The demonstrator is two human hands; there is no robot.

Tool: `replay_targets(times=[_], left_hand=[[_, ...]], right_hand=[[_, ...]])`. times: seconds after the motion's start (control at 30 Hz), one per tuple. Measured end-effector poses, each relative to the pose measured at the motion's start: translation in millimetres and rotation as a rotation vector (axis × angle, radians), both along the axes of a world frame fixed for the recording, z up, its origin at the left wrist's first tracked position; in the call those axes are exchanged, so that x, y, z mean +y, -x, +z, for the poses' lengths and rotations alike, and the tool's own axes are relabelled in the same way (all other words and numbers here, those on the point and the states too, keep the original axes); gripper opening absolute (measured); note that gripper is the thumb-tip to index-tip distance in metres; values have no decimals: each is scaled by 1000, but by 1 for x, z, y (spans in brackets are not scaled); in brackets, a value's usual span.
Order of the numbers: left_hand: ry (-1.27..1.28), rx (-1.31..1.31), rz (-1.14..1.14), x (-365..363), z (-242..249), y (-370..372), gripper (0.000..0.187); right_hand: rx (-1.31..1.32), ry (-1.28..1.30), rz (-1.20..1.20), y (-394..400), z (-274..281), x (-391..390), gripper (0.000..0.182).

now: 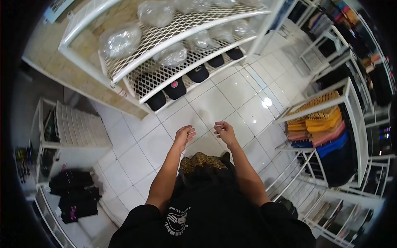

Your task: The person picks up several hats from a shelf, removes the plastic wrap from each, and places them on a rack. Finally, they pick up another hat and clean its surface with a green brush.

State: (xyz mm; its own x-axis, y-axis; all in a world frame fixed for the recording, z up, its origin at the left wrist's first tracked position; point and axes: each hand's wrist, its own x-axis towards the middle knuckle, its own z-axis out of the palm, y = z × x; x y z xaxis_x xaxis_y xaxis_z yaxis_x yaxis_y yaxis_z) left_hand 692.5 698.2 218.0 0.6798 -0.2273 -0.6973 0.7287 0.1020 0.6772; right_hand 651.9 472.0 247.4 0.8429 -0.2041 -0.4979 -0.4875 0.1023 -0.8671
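My left hand [184, 135] is stretched out in front of me over the white tiled floor [231, 93], fingers loosely together, with nothing visible in it. My right hand [224, 130] is raised beside it, fingers curled as if pinching; whether something thin is held I cannot tell. A dark garment with a gold leopard-pattern edge [201, 161] hangs at my waist between my forearms. Both hands are a short way below the white mesh shelf rack [144, 78].
The rack holds plastic-wrapped items [121, 40] on top and dark caps [175, 89] on the lowest shelf. A white shelf [331, 99] on the right carries folded yellow, pink and blue clothes [320, 124]. Black folded garments [76, 194] lie on a shelf at lower left.
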Motion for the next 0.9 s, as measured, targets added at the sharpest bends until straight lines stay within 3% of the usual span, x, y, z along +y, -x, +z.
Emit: replay_targets(times=[0.17,0.27,0.6,0.77,0.9], left_hand=[[-3,33,46,-20,-4,-25,44],[-26,55,53,-44,-9,-55,43],[-51,108,212,-130,-105,-173,41],[-2,122,274,-157,-125,-175,40],[-51,205,326,-165,-118,-160,43]], right_hand=[[76,-107,1,-70,-25,-7,19],[150,-274,-15,-115,-68,-26,28],[183,-404,-12,-289,-189,-47,44],[196,-350,-87,-346,-209,-33,53],[209,-423,-182,-363,-226,-22,44]])
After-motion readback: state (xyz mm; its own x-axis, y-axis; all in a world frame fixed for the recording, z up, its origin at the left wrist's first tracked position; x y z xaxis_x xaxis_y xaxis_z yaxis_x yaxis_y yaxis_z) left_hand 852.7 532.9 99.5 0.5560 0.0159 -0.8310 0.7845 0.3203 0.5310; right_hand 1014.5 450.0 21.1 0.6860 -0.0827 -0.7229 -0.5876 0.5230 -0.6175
